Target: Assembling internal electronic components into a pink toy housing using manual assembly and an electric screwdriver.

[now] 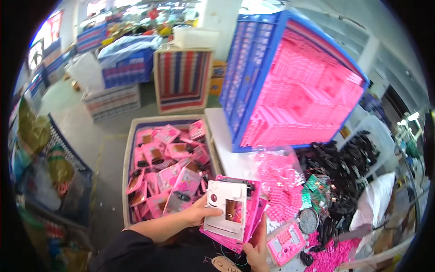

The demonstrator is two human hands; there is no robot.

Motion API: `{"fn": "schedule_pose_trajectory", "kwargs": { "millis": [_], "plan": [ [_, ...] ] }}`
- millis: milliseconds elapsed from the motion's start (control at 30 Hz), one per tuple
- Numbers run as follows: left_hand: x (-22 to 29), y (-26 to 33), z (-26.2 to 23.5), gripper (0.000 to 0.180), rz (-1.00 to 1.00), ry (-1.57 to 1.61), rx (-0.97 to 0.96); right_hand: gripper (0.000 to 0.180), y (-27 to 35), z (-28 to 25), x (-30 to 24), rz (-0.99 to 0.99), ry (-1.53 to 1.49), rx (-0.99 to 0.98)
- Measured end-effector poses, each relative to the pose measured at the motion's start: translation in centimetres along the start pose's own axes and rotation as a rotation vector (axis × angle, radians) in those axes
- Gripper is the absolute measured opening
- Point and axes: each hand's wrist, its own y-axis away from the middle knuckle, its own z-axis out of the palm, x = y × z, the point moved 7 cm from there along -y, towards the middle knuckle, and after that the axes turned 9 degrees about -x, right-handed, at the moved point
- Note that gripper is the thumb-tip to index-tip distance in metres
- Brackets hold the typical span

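My left hand [199, 213] grips the left side of a stack, its thumb pressed on a flat white plastic panel [219, 222] with a rectangular window and a small dark round spot. Several pink plastic casings [254, 217] lie fanned out beneath the panel. On the right and lower side of these casings my right hand [257, 249] is closed, its thumb along their edge; some of its fingers are hidden. Just right of that hand a pink casing with a window and button holes [286, 243] lies on the white table [222, 136].
Left of the table stands a bin [128, 177] full of pink cased units. A large blue crate [235, 90] tipped on its side holds stacked pink panels. Pink button sheets [283, 199], green circuit boards [317, 192], a round dish of small parts [309, 221] and black parts [337, 181] crowd the right.
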Motion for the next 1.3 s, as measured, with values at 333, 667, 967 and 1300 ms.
{"fn": "schedule_pose_trajectory", "kwargs": {
  "millis": [333, 667, 967, 1300],
  "plan": [
    [31.9, -12.5, 8.8, 0.045, 0.624, -0.455, 0.119, 0.101, 3.3, -4.7, -3.9, -0.009, 0.179, 0.087],
    [41.0, -23.8, 17.6, 0.036, 0.759, -0.523, -0.237, 0.072, 3.6, -7.7, -2.8, 0.108, 0.198, 0.084],
    [52.3, -35.2, 32.1, 0.041, 0.615, -0.784, -0.562, 0.047, 3.6, -9.4, -2.3, 0.232, 0.261, 0.1],
    [53.7, -44.6, 24.4, 0.038, 0.513, -1.173, 0.104, 0.037, 2.2, -11.1, -1.7, 0.275, 0.388, 0.208]
  ]
}}
